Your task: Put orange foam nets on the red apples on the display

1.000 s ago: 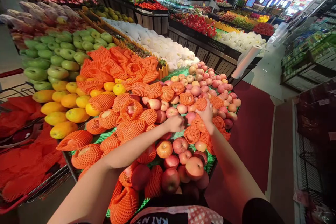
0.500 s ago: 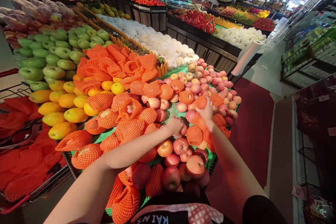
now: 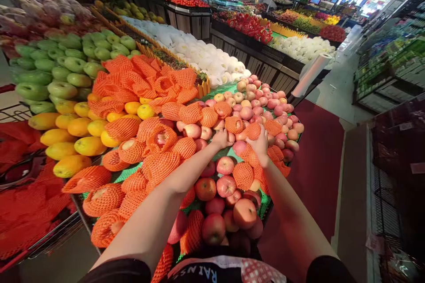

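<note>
My left hand [image 3: 220,139] reaches into the middle of the apple display, its fingers curled against a pale pink apple [image 3: 230,138] that they partly hide. My right hand [image 3: 260,143] is closed round an apple in an orange foam net [image 3: 253,131], which rests among the others. Between the two hands lies a bare pink apple [image 3: 239,147]. Just below my left hand sits a bare red apple [image 3: 225,165] on the green mat. Several netted apples [image 3: 243,175] lie beneath my right wrist.
Yellow melons [image 3: 89,146] and green apples [image 3: 63,89] are stacked on the left. A heap of orange foam nets [image 3: 133,80] lies behind. White-wrapped fruit [image 3: 212,63] fills the back. A roll of plastic bags [image 3: 311,75] stands at the right corner.
My left hand has moved away from me to another apple; a red apple now shows where it was. My right hand stays on the netted apple. The view has shifted slightly.
</note>
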A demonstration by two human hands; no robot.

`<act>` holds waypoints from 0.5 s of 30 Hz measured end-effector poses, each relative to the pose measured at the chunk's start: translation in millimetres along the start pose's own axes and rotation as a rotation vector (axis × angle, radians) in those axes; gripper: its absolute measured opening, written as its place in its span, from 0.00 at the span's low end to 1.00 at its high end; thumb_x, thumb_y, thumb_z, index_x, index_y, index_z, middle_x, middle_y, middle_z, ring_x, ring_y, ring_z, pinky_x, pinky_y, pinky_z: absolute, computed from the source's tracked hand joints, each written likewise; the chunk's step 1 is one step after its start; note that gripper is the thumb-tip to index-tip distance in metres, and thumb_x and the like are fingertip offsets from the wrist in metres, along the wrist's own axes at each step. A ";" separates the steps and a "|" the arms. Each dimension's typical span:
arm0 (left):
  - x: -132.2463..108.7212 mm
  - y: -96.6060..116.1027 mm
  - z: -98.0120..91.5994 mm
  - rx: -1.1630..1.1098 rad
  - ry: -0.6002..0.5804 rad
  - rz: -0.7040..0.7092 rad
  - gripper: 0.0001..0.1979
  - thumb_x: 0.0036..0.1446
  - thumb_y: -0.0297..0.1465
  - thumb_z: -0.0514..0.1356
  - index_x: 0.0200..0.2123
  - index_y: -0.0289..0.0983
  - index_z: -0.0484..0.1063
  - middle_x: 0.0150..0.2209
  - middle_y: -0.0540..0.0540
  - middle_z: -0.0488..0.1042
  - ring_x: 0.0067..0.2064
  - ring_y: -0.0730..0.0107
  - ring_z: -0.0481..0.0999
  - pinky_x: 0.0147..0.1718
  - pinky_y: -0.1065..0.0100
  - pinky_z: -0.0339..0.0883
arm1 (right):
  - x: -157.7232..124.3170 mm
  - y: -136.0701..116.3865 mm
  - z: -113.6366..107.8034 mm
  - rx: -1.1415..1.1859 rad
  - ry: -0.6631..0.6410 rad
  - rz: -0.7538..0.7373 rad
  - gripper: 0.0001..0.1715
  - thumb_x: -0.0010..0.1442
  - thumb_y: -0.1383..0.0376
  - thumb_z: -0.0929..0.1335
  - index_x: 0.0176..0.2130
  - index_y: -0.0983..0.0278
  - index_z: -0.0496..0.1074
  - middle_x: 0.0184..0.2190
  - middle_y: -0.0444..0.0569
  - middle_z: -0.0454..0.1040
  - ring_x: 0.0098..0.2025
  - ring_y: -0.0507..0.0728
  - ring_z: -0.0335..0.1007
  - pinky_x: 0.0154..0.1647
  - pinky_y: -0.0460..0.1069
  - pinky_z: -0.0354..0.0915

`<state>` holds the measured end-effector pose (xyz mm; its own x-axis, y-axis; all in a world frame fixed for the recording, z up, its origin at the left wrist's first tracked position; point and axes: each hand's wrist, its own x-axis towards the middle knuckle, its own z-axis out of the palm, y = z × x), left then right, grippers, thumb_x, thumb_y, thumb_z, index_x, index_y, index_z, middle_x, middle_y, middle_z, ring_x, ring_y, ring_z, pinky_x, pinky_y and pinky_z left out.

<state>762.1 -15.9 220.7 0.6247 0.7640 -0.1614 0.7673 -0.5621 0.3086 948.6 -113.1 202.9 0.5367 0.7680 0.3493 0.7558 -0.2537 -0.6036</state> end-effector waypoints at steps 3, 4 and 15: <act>-11.3 -10.6 -3.4 0.064 -0.076 0.043 0.41 0.49 0.45 0.72 0.60 0.27 0.68 0.58 0.26 0.73 0.53 0.43 0.80 0.49 0.58 0.74 | 0.2 -0.5 -1.3 0.004 0.002 -0.019 0.48 0.55 0.63 0.77 0.68 0.68 0.60 0.59 0.63 0.68 0.58 0.67 0.68 0.59 0.57 0.66; -17.4 -14.1 -5.2 0.082 -0.106 0.064 0.39 0.47 0.45 0.73 0.57 0.28 0.71 0.56 0.28 0.76 0.52 0.43 0.81 0.48 0.59 0.75 | 0.6 -0.6 -1.4 0.004 0.000 -0.020 0.47 0.55 0.62 0.77 0.68 0.68 0.60 0.59 0.64 0.68 0.57 0.67 0.68 0.59 0.58 0.66; -41.3 -53.6 -48.5 0.291 -0.256 0.140 0.19 0.61 0.37 0.61 0.50 0.31 0.80 0.57 0.28 0.77 0.57 0.40 0.78 0.51 0.53 0.74 | -1.4 -3.1 -2.8 -0.014 0.011 -0.005 0.51 0.53 0.61 0.78 0.68 0.69 0.60 0.59 0.65 0.69 0.56 0.69 0.69 0.56 0.58 0.68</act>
<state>688.2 -2.0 256.3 0.7139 0.5906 -0.3762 0.6580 -0.7495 0.0719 946.6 -115.0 206.3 0.5370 0.7626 0.3606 0.7638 -0.2582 -0.5916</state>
